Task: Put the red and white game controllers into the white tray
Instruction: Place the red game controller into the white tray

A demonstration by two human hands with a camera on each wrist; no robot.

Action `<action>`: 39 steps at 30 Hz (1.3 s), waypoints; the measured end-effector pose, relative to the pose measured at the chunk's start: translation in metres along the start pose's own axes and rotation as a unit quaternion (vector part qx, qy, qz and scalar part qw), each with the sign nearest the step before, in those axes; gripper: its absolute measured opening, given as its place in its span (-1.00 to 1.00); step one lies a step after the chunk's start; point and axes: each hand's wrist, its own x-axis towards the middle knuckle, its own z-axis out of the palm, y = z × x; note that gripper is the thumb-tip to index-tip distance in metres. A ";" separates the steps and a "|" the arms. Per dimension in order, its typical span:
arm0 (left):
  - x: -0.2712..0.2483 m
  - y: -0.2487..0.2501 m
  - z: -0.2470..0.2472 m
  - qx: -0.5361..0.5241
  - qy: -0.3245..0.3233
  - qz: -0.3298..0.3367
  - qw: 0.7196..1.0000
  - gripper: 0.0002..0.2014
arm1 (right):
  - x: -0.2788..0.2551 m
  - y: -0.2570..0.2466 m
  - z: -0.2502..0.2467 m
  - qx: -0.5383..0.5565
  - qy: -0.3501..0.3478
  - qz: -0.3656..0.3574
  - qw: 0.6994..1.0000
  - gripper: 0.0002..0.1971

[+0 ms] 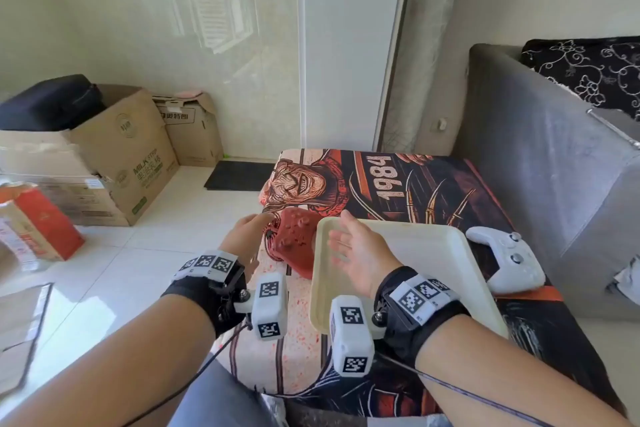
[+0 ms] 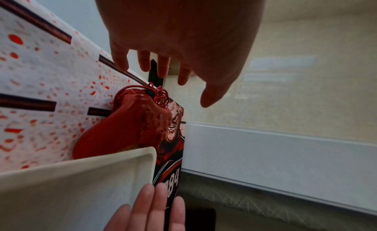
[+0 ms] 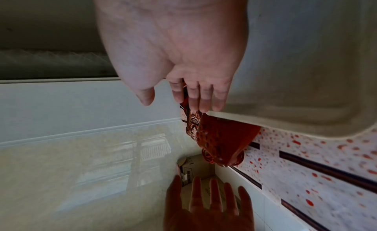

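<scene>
On the table (image 1: 433, 180), my open left hand (image 1: 242, 239) nears the red controller (image 1: 294, 239); my open right hand (image 1: 360, 253) hovers over the tray (image 1: 450, 253).

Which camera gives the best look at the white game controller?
The head view: the white controller lies in full sight on the printed cloth, just right of the white tray. Neither wrist view shows it; they catch only the red controller and the tray.

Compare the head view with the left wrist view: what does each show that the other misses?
Only the head view shows the white controller to the right of the tray, the sofa and the cardboard boxes. Only the left wrist view shows the red controller's bundled cord clearly. Both show the red controller, the white tray and both open hands, left and right.
</scene>
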 end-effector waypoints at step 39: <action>0.059 -0.019 -0.007 -0.140 0.008 -0.003 0.990 -0.41 | 0.065 0.012 0.044 0.010 -0.086 0.118 0.989 -0.44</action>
